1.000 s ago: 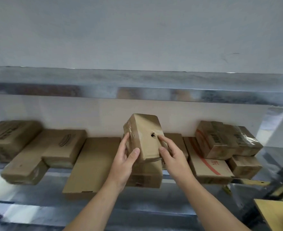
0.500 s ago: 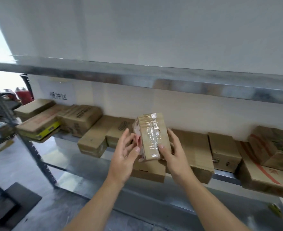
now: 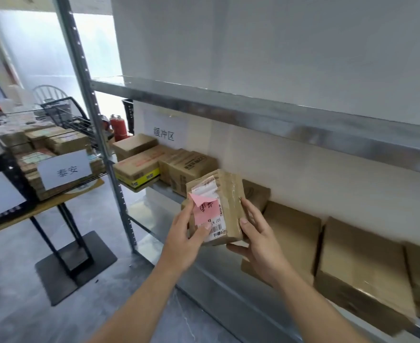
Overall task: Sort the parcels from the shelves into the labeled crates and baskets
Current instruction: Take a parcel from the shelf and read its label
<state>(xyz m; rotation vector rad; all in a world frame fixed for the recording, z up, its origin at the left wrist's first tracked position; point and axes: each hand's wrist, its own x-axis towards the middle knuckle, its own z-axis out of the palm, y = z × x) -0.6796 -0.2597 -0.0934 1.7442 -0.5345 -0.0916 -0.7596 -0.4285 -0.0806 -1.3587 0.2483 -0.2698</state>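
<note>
Head view: small taped parcel held upright in front of the lower shelf, clear of the boxes lying there. The left hand is curled round its near edge with the thumb on the pink note, and the right hand grips the far side and underside. Best practice: match the note's handwriting to the card 泰安 on the wire basket, then carry two-handed so the half-peeled note stays on.

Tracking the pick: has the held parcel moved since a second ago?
Yes. The parcel, gripped by the left hand and right hand, has travelled left along the shelf toward its end post, and turned label-side to the camera.
</note>
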